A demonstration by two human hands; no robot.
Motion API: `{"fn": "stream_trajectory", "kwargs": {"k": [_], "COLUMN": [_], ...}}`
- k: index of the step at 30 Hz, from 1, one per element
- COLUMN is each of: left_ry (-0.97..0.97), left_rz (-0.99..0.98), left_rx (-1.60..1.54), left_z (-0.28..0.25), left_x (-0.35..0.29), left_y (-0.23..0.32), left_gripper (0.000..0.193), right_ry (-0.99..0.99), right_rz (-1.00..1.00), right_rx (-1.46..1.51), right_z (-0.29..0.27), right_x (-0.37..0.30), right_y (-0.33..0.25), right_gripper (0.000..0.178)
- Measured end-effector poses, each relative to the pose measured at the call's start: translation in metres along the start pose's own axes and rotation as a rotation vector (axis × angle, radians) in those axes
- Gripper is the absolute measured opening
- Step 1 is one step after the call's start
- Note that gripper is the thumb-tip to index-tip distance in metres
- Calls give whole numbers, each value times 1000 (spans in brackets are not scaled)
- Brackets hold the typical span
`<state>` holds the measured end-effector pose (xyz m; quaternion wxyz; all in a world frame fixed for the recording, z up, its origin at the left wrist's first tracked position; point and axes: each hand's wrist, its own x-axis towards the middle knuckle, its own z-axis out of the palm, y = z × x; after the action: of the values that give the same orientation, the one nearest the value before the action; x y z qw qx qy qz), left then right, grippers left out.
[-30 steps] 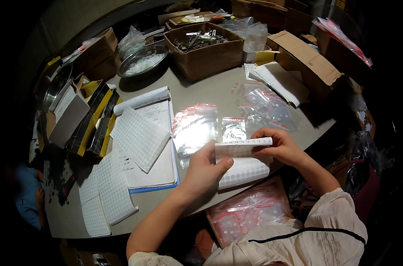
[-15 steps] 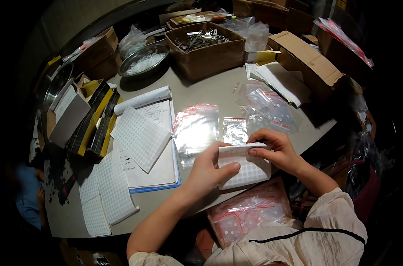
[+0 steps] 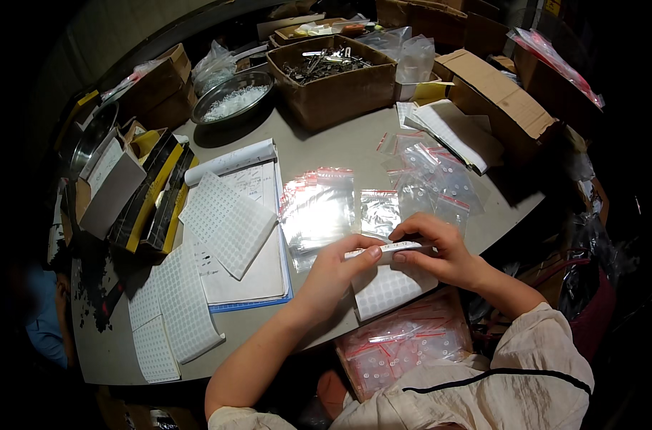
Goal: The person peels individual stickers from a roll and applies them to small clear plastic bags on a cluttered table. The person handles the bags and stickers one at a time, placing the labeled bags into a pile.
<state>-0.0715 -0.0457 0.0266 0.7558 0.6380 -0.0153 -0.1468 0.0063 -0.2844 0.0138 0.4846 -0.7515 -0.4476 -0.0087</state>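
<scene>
Both my hands hold a white sheet of small round stickers (image 3: pixel 392 290) at the table's near edge. Its upper part is folded over, and its lower part hangs toward me. My left hand (image 3: pixel 334 266) pinches the left end of the fold between thumb and fingers. At the right end, my right hand (image 3: pixel 437 251) grips the fold with thumb and index finger. Just beyond the fold lies a clear zip bag (image 3: pixel 380 209) with a red strip. A fanned stack of clear zip bags (image 3: pixel 319 215) sits to its left. Filled zip bags (image 3: pixel 433 172) with round stickers are spread farther right.
More sticker sheets (image 3: pixel 186 308) and a notepad (image 3: pixel 258 276) lie at left, beside black-and-yellow boxes (image 3: pixel 148 193). A metal bowl (image 3: pixel 204 118) and a carton of metal parts (image 3: pixel 326 89) stand at the back. An open box of bagged stickers (image 3: pixel 405 344) is by my lap. Another person's blue sleeve (image 3: pixel 43 308) shows far left.
The sheet's folded top has tilted toward me, so its edge strip now faces up. My left thumb has moved up onto the fold, and my right hand has shifted slightly left.
</scene>
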Motion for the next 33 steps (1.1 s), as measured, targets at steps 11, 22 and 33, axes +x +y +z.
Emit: {"fn": "stream_trajectory", "kwargs": {"k": [11,22,33], "left_ry": [124,227,261], "left_rz": [110,169,330], "left_rx": [155,184,576], "left_z": [6,10,7], "left_x": [-7,-6,-5], "left_y": [4,1,-5], "left_gripper": [26,19,18], "right_ry": [-93,-108,-330], "right_rz": [264,340,22], "right_rx": [255,291,-265], "right_z": [-3,-4,-10], "right_x": [-1,1,27], "right_y": [0,11,-21], "right_gripper": [24,19,46]}}
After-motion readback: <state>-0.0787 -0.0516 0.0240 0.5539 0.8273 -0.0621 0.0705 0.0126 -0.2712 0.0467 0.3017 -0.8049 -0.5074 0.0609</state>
